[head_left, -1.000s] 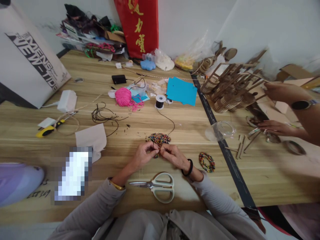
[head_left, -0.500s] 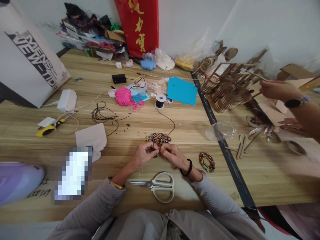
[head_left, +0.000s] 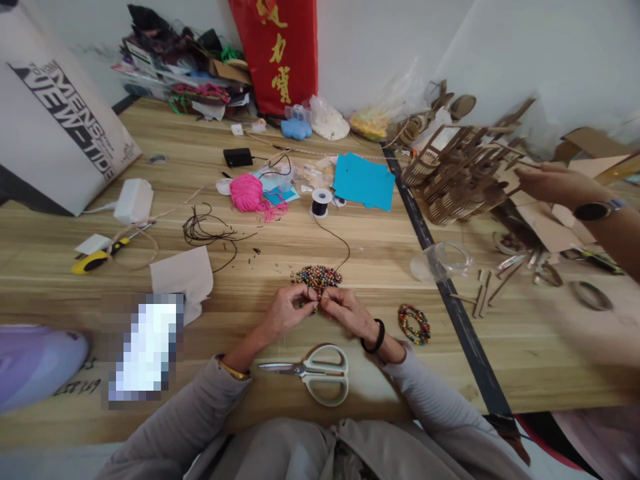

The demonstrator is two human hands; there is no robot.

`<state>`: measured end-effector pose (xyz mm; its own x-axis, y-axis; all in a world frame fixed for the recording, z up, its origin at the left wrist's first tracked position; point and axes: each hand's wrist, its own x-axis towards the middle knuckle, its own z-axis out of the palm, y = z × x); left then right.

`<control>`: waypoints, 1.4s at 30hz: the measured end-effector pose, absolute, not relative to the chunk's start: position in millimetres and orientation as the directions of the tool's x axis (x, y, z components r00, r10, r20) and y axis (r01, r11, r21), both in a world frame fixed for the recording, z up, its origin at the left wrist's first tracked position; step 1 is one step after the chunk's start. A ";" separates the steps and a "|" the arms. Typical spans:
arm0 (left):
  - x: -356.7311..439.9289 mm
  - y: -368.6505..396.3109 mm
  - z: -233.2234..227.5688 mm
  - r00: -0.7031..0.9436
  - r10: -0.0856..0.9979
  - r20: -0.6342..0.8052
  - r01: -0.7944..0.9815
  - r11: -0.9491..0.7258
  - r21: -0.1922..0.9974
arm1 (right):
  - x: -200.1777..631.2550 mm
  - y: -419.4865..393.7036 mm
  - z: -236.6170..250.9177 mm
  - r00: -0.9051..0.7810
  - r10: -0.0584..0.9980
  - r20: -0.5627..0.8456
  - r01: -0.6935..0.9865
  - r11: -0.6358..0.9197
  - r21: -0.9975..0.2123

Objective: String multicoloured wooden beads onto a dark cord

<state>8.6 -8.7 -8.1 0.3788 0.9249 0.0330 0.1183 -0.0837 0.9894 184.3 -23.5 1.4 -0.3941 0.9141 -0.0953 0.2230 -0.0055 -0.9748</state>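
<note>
Here, head view: your left hand (head_left: 286,311) and right hand (head_left: 345,311) meet fingertip to fingertip at the near middle of the worktop (head_left: 350,233), both pinched narrow on a thin black cord (head_left: 336,239) at the near side of a pile of coloured beads (head_left: 317,276). Whether a bead sits between the fingertips cannot be told; the contact point is too small. The cord runs from your hands away across the worktop to a spool (head_left: 321,202) standing near the middle. A black band (head_left: 376,337) circles your right wrist, a gold bangle (head_left: 231,369) your left. Scissors (head_left: 313,375) lie closed just beside your forearms, near the front edge, handles to the right. A finished bead bracelet (head_left: 414,324) lies just right of your right wrist, apart from it. Toward the far middle: pink yarn (head_left: 249,195), a blue sheet (head_left: 363,181). Left half: loose black cord (head_left: 205,231), a paper scrap (head_left: 184,275), a yellow-handled tool (head_left: 97,259). Beyond the black seam (head_left: 440,280), a clear cup (head_left: 440,261) lies on its side, and another person's hand (head_left: 545,182) touches a wooden model (head_left: 460,175) near the far right corner.
</note>
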 end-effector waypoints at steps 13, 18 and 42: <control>9.9 -9.5 -8.9 0.361 0.932 0.037 0.191 -0.112 0.975 | 181.4 -27.4 -2.8 -0.371 0.927 -0.058 0.362 0.087 -0.928; 9.1 -8.6 -10.7 0.367 0.930 0.026 0.180 -0.098 0.979 | 182.5 -26.8 -3.8 -0.383 0.922 -0.061 0.354 0.085 -0.932; 4.7 -3.0 -13.4 0.389 0.921 -0.008 0.187 -0.070 0.980 | 189.5 -23.5 -3.7 -0.397 0.917 -0.030 0.517 0.196 -0.833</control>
<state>4.7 -3.0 -13.4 0.3888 0.9213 -0.0081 0.1872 -0.0704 0.9798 189.5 -23.5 -3.7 -0.3971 0.9173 -0.0305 0.5171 0.1962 -0.8331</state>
